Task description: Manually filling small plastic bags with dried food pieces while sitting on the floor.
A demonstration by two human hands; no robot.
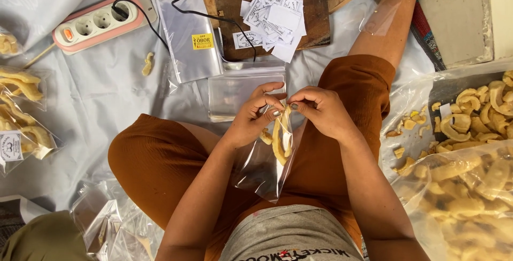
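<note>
A person sat cross-legged on a pale sheet, seen from above, in rust-orange shorts. Close to the body, both hands met over the lap. The left hand (255, 112) pinched the mouth of a small clear plastic bag (270, 159), fingers closed on its rim. The right hand (320, 108) was also closed on the bag's top edge, its fingertips pressing curved yellow crackers (281, 138) down through the opening. The bag hung below the hands, between the knees, with several crackers already inside.

The step in hand looked like filling the bag. The next move seemed to call for keeping the mouth spread open with one hand while the other fetched more pieces.

To the person's right lay a large open sack (470, 197) heaped with the same crackers. To the left, filled and labelled packets (21, 127) lay on the sheet. Just beyond the hands sat a stack of empty clear bags (235, 92). Farther off were a wooden board (315, 20) with small white paper labels (275, 12) scattered on it, and a pink-and-white power strip (99, 21).
</note>
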